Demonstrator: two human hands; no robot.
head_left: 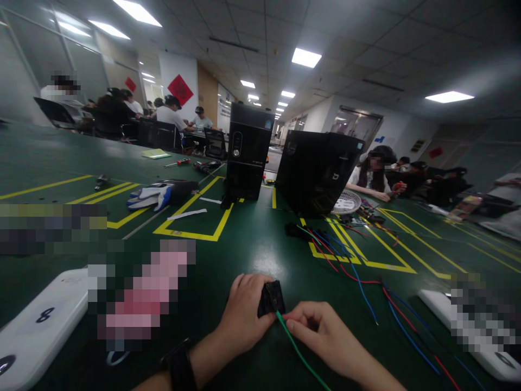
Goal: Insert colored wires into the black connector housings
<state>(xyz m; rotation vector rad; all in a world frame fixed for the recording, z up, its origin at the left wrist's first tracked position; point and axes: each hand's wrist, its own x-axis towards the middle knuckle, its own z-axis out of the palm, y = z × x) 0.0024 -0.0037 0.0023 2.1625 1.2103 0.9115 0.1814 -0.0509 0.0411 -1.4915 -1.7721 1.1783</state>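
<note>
My left hand [243, 315] is closed round a small black block-shaped part [272, 297] held just above the green table [252, 239]. My right hand [321, 331] pinches a green wire [299, 352] right where it meets the underside of that black part. The green wire trails down toward the bottom edge of the view. A dark watch sits on my left wrist.
Red, blue and green wires [358, 277] lie loose to the right. Two black computer cases [248, 149] [317, 171] stand further back, with work gloves [158, 194] to their left. White devices [40, 326] lie at both near corners. Other people sit at the far left and right.
</note>
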